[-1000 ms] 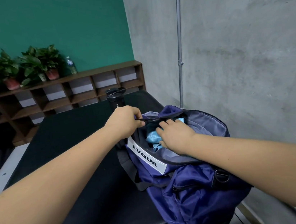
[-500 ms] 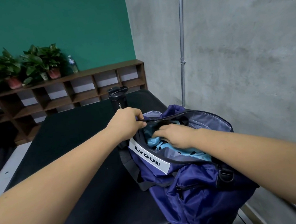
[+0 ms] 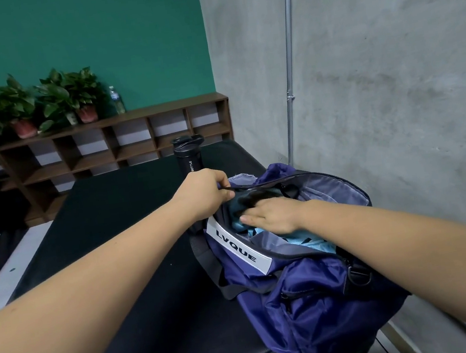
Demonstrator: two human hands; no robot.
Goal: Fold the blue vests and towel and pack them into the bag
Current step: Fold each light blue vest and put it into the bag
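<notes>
Looks like the packing stage to me, not the folding. The navy bag sits at the right end of the black padded counter, close to the concrete wall, with its top wide open. The left grip is clenched on the near rim of the opening, up by the zip edge, holding the mouth apart. The right grip is released, with fingers out flat inside the opening, pressing down on the light blue cloth that's bunched in there. Can't tell if that cloth is a vest or the towel, or how many pieces are in; the deeper part of the bag is too dark to see. No blue stuff is lying out on the counter that I can see, only a black bottle standing just behind the left grip, so my guess is this is near the end. For the next move I'd say push the cloth flat and low so nothing pokes over the rim by the white LVQUE label, then pull the right grip out without dragging cloth along.
</notes>
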